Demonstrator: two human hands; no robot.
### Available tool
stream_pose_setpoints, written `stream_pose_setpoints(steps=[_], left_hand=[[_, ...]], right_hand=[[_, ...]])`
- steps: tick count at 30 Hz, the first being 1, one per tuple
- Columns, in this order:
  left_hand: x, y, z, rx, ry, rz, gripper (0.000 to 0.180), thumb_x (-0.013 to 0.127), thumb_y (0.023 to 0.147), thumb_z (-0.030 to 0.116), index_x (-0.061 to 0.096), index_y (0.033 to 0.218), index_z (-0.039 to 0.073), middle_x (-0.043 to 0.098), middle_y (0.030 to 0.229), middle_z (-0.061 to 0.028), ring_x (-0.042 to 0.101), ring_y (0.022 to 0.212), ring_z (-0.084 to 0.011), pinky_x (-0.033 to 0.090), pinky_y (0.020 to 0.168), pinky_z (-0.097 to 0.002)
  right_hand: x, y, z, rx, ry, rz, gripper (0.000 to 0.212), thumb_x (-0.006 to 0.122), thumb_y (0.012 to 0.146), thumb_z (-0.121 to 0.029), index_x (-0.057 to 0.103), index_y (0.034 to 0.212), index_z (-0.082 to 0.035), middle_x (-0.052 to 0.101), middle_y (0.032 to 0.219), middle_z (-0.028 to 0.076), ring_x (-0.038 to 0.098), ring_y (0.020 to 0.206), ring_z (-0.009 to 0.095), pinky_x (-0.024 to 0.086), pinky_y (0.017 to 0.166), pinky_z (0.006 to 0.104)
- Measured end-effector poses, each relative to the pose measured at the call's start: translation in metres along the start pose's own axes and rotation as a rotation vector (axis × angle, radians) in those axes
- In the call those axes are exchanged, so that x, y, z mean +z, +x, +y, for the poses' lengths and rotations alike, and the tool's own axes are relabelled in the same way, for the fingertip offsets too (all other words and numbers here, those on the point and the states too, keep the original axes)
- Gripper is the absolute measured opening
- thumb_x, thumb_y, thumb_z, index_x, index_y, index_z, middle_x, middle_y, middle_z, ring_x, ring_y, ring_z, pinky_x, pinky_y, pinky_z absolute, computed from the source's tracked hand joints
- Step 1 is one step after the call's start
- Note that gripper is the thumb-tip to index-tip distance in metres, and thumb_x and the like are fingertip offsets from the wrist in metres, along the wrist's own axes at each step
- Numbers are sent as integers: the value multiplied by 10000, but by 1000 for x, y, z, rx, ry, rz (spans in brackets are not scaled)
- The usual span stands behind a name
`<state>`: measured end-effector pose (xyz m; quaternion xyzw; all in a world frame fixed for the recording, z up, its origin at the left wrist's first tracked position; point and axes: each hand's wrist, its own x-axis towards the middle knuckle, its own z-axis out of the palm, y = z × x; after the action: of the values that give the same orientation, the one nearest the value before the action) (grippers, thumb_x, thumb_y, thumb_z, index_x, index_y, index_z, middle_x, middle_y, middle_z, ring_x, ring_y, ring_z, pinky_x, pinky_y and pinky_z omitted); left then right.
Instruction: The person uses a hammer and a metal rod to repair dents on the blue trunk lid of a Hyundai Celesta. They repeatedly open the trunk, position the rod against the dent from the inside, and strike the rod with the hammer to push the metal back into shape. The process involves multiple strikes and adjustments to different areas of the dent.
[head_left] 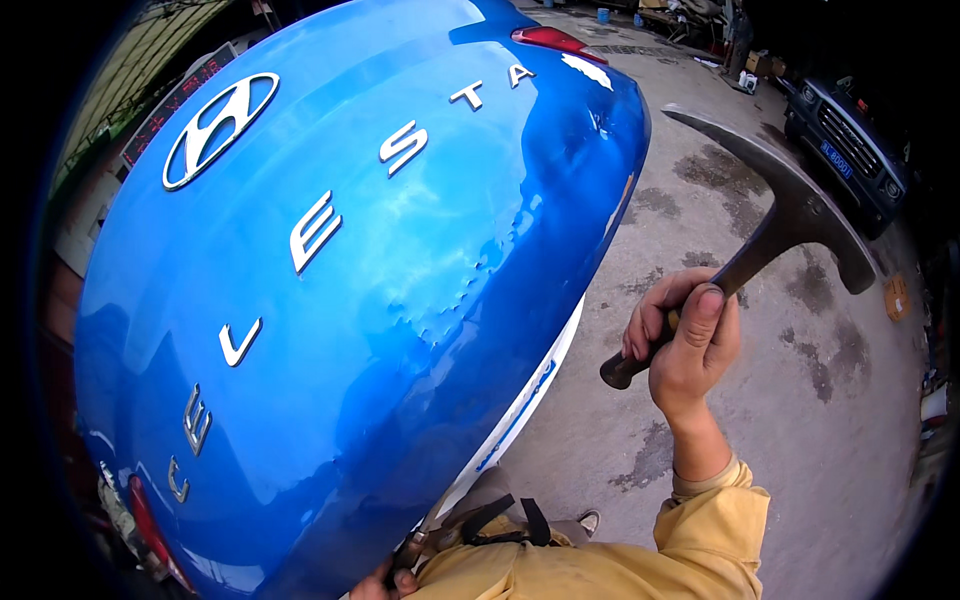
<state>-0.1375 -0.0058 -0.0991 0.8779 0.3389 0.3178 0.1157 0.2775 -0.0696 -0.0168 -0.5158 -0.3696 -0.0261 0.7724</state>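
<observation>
My right hand (690, 340) is raised to the right of a blue car trunk lid (350, 330), its fingers wrapped round the handle of a pick hammer (770, 215). The hammer's long pointed end reaches up and left, and its short blunt end turns down to the right. It is apart from the car. At the lower edge, partly cut off, my left hand (385, 585) is closed on a tool with a dark handle (408, 553) and a thin metal shaft, close against the lid's lower edge. Small dents and ripples mark the blue panel, mostly towards its right side.
Chrome letters and an oval emblem (221, 130) are fixed on the lid. A red tail light (555, 40) sits at its far corner, another (150, 530) at lower left. A dark vehicle (848, 150) and a cardboard box (896, 298) stand on the stained concrete floor (600, 450).
</observation>
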Motion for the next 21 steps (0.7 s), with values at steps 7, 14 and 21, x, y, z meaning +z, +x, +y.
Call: stream_pose_setpoints(steps=[7, 14, 21], left_hand=[[-4, 8, 2, 50, 61, 130, 285, 661, 918, 260, 695, 939, -22, 673, 807, -205, 621, 714, -327, 512, 707, -465], [2, 5, 3, 69, 133, 199, 289, 658, 936, 254, 714, 968, -28, 683, 841, -221, 642, 758, -351, 530, 736, -476], [2, 10, 16, -87, 2, 160, 293, 662, 944, 268, 706, 988, -18, 682, 835, -200, 638, 741, -345, 529, 716, -452]], right_hand=[[7, 21, -13, -4, -48, -41, 353, 466, 1075, -341, 507, 908, -32, 487, 600, 2, 445, 455, 56, 350, 415, 208], [6, 35, -17, 134, -269, -146, 325, 511, 1066, -286, 541, 850, -45, 524, 582, -19, 482, 479, 62, 354, 438, 243], [3, 24, 6, 216, -171, -172, 390, 431, 1082, -378, 455, 885, -43, 433, 574, 13, 433, 420, 77, 374, 392, 236]])
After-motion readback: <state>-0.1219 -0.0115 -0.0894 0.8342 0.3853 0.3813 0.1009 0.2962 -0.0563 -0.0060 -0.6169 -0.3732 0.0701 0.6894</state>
